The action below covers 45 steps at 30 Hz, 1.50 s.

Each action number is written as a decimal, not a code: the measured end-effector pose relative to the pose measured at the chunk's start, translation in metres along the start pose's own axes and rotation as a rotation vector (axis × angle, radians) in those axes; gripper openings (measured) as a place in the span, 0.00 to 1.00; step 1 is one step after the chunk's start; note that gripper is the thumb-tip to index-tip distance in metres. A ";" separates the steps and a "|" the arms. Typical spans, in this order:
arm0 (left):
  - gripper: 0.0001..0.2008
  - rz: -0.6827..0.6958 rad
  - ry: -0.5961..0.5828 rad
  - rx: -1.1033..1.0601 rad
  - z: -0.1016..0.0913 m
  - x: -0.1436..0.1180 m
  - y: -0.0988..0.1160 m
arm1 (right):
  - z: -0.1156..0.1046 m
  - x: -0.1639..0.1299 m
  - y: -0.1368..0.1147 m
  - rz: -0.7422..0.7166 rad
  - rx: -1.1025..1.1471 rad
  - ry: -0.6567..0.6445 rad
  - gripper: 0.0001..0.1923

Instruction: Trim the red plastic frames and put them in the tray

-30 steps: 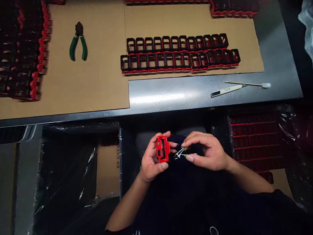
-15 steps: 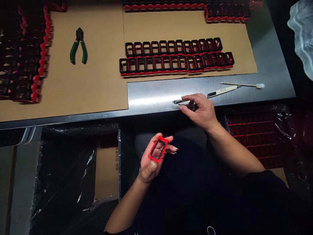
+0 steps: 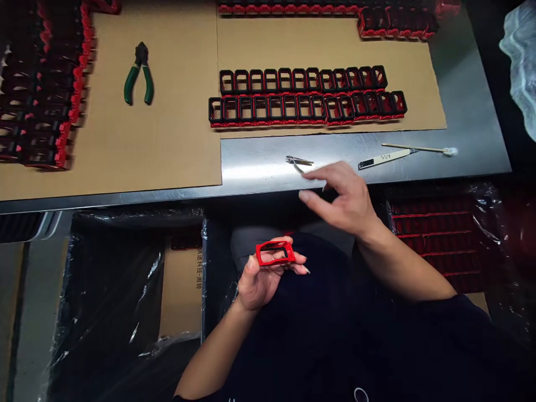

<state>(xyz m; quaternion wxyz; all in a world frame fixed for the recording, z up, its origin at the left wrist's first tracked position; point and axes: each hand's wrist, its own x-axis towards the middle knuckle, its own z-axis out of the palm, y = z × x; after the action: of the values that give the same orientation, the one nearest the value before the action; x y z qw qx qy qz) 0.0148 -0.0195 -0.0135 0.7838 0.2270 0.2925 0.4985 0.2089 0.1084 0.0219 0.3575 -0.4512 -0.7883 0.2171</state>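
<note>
Containers: black plastic-lined bin (image 3: 113, 290) below the counter (image 3: 419, 167) edge at left, contents dark, cannot tell. Second lined bin (image 3: 435, 234) at right, holding stacked red-edged rows.

On cardboard sheet (image 3: 125, 145): two rows of black-and-red frames (image 3: 305, 95) side by side; more stacks (image 3: 42, 95) at far left; green-handled pliers (image 3: 139, 75) lying apart.

Left hand (image 3: 259, 279) over the lap, grip closed on red frame (image 3: 274, 253), held by fingertips and thumb, opening facing up.

Right hand (image 3: 343, 195) at counter edge, fingers loosely spread, holding nothing. Tweezers (image 3: 299, 162) lying on bare metal just beyond the fingertips, not touching. White strip marked A55 (image 3: 381, 158) and cotton swab (image 3: 422, 149) farther right.

Change from half a second ago: tweezers then under the right fingertips, now released and lying free; right hand drawn back toward the edge. Red frame turned flatter in the left hand.
</note>
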 end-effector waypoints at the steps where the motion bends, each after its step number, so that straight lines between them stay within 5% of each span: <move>1: 0.32 -0.079 0.018 -0.005 0.000 0.001 -0.001 | -0.003 -0.008 -0.011 -0.002 0.117 -0.115 0.12; 4: 0.37 -0.274 0.057 0.069 -0.003 0.004 -0.004 | -0.002 -0.034 -0.030 0.122 0.297 -0.397 0.05; 6: 0.40 -0.302 0.056 0.233 -0.005 0.005 -0.006 | 0.006 -0.048 -0.030 0.375 0.422 -0.429 0.07; 10: 0.43 0.057 0.068 0.815 -0.004 0.006 -0.002 | 0.027 -0.068 -0.020 0.932 0.974 -0.304 0.15; 14: 0.40 0.347 0.037 1.213 0.002 0.008 0.002 | 0.041 -0.081 -0.020 1.110 1.278 -0.345 0.20; 18: 0.36 0.401 0.086 1.233 -0.001 0.007 0.002 | 0.029 -0.071 -0.020 0.848 1.045 -0.467 0.18; 23: 0.37 0.396 0.140 1.083 -0.016 -0.004 -0.003 | 0.000 -0.001 0.001 0.209 0.017 -0.103 0.13; 27: 0.38 0.396 0.085 1.019 -0.017 -0.010 -0.007 | 0.006 0.042 0.027 0.180 -0.417 -0.108 0.15; 31: 0.38 0.425 0.115 1.030 -0.013 -0.012 -0.006 | 0.005 0.026 0.026 0.146 -0.340 -0.045 0.07; 39: 0.40 0.444 -0.017 1.118 -0.006 0.001 0.001 | -0.029 -0.082 -0.035 0.035 0.309 -0.148 0.10; 45: 0.40 0.458 -0.118 1.108 -0.004 0.010 0.002 | -0.017 -0.095 -0.044 -0.043 0.344 -0.050 0.02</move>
<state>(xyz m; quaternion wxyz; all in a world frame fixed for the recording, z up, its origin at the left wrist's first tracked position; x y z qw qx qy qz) 0.0136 -0.0096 -0.0173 0.4366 0.6861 0.4085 0.4145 0.2296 0.0043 0.0274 0.4144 -0.3611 -0.7576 0.3520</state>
